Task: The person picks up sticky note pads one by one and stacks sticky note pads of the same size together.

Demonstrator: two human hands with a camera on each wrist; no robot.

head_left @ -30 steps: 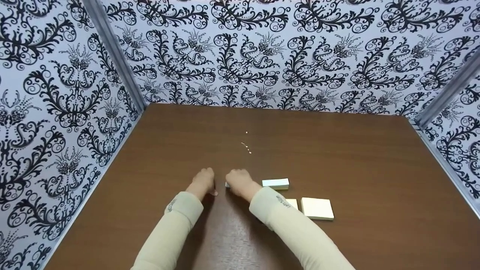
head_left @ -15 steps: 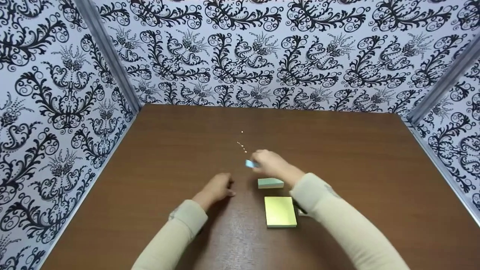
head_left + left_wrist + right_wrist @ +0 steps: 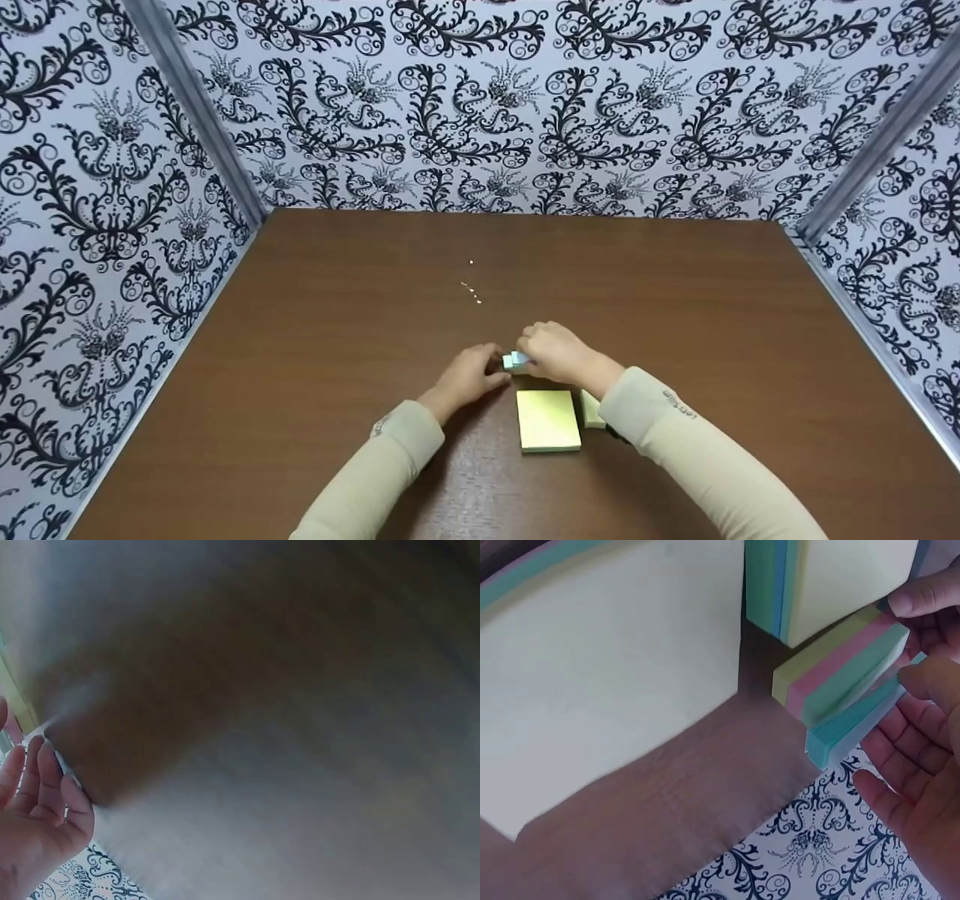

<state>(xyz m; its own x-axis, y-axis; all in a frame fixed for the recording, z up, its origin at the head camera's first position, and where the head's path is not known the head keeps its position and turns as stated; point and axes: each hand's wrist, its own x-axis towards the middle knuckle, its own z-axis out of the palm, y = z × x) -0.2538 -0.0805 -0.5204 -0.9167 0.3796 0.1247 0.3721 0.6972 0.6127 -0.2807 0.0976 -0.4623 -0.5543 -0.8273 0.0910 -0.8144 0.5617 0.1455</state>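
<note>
My right hand [image 3: 559, 352] pinches a thin teal-blue sticky note pad [image 3: 855, 720] between thumb and fingers. Along a narrow sticky note stack [image 3: 825, 671] of yellow, pink and green layers, this pad lies close against the green side, slightly angled. In the head view the right hand covers most of that stack. My left hand [image 3: 466, 375] is at the stack's left end, thumb and fingers apart and loosely bent. In the right wrist view, the left thumb [image 3: 909, 603] is close to the stack's far end; whether it touches is unclear.
Nearer the person lies a square yellow sticky note pad [image 3: 549, 420]. Just right of it is another pale pad [image 3: 592, 411], partly hidden by the right sleeve. Small white specks [image 3: 472, 291] mark the brown table [image 3: 360, 277] farther back. Patterned walls enclose the table.
The right hand has lifted the blue pad from the table on the left and brought it rightward, then down to the narrow stack. The left hand has moved right to the stack's end.
</note>
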